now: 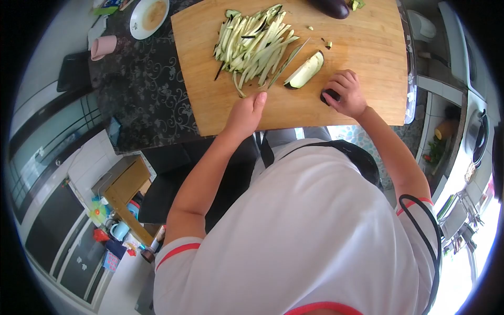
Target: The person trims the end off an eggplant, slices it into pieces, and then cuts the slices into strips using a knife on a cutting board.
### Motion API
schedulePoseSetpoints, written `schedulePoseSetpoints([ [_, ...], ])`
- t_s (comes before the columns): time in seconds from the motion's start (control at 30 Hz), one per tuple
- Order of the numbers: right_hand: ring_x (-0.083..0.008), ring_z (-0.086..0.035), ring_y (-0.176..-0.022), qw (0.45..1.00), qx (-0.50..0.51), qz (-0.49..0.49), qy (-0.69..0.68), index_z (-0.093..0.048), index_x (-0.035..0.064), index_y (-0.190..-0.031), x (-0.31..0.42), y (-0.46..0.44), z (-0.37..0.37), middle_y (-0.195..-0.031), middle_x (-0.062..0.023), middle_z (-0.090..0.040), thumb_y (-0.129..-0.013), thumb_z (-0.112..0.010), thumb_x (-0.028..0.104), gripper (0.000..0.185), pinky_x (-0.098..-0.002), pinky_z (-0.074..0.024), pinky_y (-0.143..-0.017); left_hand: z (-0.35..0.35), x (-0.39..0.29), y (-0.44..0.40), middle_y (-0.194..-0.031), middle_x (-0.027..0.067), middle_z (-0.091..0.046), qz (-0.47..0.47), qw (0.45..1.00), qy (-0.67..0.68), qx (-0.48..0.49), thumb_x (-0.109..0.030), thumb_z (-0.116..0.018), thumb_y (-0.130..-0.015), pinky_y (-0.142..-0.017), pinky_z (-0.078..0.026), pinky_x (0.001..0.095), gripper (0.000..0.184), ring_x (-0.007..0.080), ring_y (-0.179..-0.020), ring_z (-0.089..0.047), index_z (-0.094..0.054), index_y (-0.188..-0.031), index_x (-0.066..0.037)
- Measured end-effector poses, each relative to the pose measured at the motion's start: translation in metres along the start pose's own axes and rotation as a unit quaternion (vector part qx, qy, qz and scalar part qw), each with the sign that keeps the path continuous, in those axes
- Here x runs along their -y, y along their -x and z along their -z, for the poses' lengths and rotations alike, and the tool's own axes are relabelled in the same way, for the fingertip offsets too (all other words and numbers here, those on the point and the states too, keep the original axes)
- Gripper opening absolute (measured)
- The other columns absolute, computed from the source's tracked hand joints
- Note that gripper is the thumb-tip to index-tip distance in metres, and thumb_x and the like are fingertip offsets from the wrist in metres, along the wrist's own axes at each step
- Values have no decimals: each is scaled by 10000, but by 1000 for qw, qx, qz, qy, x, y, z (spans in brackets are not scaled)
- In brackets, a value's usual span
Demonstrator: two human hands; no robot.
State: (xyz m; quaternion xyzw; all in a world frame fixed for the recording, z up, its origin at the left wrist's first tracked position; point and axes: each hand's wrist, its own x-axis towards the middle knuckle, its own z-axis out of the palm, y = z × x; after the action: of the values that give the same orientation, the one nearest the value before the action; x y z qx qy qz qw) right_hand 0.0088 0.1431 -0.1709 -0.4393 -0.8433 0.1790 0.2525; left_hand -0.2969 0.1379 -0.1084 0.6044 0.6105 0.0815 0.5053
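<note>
My left hand [244, 114] is closed at the near edge of the wooden cutting board [210, 113], thumb on top. From it a thin knife [290, 60], seen nearly edge-on, points up and right; its handle is hidden in the fist. Right of the blade lies an eggplant wedge [305, 70], pale cut face up. My right hand [345, 93] has its fingers curled round a dark-skinned eggplant piece [330, 96] resting on the board. A loose heap of eggplant strips [252, 44] lies left of the knife.
A whole eggplant [331, 6] sits at the board's far edge beside a green trimming [357, 4]. Small scraps [328, 45] dot the board. On the dark patterned table [142, 79] are a white plate [149, 18] and a pink cup [103, 47].
</note>
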Motion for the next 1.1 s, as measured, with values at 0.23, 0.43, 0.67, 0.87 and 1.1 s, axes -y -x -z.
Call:
schedulePoseSetpoints([
  [0.23, -260, -579, -925, 996, -64, 18, -65, -627, 70, -888, 33, -45, -34, -933, -64, -604, -738, -689, 100, 165, -357, -491, -793, 3, -35, 29, -805, 240, -619, 13, 999, -2, 35, -369, -396, -973, -696, -451, 446, 431, 414, -783, -587, -606, -957, 8],
  [0.43, -256, -588, -923, 995, -87, 6, -53, -633, 60, -910, 30, -44, -46, -932, -67, -609, -750, -682, 106, 174, -349, -494, -793, 14, -41, 32, -860, 237, -637, 54, 995, -56, 62, -388, -371, -977, -745, -461, 442, 459, 407, -839, -598, -610, -1039, -2],
  [0.67, -252, -596, -939, 995, -90, -3, -46, -647, 63, -914, 30, -42, -48, -938, -68, -622, -759, -673, 116, 166, -344, -500, -804, 16, -36, 24, -878, 240, -636, 39, 991, -103, 76, -393, -354, -979, -746, -458, 462, 467, 413, -857, -595, -613, -1028, -8],
  [0.87, -249, -596, -945, 995, -86, -8, -52, -650, 65, -913, 29, -43, -48, -942, -64, -623, -755, -676, 117, 169, -342, -502, -810, 12, -39, 10, -860, 245, -633, 31, 985, -149, 84, -392, -344, -979, -732, -455, 476, 463, 416, -834, -597, -619, -1011, -20],
  [1.1, -266, -588, -936, 996, -78, 1, -50, -626, 70, -947, 27, -43, -50, -955, -68, -608, -739, -711, 174, 247, -359, -490, -820, -36, -8, -22, -693, 207, -619, -20, 992, -121, -10, -405, -353, -978, -620, -456, 477, 469, 403, -670, -601, -615, -878, -29],
])
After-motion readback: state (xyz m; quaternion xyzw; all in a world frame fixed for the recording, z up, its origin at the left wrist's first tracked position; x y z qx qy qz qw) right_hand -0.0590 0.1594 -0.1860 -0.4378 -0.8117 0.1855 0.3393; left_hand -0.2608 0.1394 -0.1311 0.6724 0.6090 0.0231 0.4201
